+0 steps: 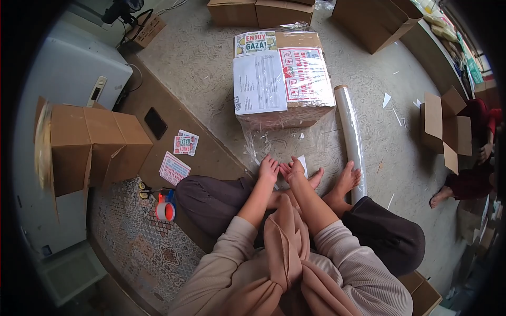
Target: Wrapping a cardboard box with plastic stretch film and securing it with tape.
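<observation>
A cardboard box wrapped in clear plastic film [269,118] stands on the floor before me, with printed sheets and stickers on its top. Loose film hangs from its near side down towards my hands. My left hand [269,168] is palm up with fingers apart, near the end of that film; whether it touches the film I cannot tell. Close beside it, my right hand [291,169] is also palm up, fingers apart, holding nothing. A white paper piece [303,165] lies just beyond it. A long roll of clear film [350,130] rests to the right of the box, partly behind my foot.
At left are stickers [184,144], printed labels [174,168], a phone [155,123], a tape dispenser [166,209], scissors [144,190] and an open tall carton [102,146]. An open box [434,124] stands at right, beside another person [476,166]. More cartons [233,14] stand beyond.
</observation>
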Demonstrator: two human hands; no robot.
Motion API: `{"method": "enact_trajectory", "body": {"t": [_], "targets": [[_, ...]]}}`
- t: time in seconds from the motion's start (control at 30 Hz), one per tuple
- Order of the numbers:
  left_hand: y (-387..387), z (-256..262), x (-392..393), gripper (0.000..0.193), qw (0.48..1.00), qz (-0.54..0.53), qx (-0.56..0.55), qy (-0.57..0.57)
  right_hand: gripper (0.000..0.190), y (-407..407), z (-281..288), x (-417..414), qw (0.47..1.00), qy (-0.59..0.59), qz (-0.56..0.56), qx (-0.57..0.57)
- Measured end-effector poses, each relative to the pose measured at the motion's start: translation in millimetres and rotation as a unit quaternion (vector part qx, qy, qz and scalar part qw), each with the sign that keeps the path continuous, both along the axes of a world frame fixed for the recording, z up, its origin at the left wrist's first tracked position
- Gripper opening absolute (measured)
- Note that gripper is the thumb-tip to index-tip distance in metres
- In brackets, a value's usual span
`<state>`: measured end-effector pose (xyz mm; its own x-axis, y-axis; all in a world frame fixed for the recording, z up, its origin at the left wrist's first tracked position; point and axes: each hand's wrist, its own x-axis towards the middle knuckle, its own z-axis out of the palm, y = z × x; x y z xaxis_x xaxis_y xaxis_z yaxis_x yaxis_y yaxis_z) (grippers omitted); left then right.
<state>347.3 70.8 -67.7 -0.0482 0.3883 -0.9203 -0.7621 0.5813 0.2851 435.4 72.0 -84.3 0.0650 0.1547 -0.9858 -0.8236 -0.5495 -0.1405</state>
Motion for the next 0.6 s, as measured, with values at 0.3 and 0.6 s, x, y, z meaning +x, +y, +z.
{"method": "enact_trajectory", "body": {"t": [0.3,0.6], "targets": [[32,-33,11,0.027,0.968,-0.076,-0.043,0.235,0.043,37,-3,-16,0.998,0.018,0.021,-0.065],[43,53,5,0.02,0.986,0.051,0.152,0.039,0.024,50,42,3,0.969,-0.018,-0.049,0.242]]}}
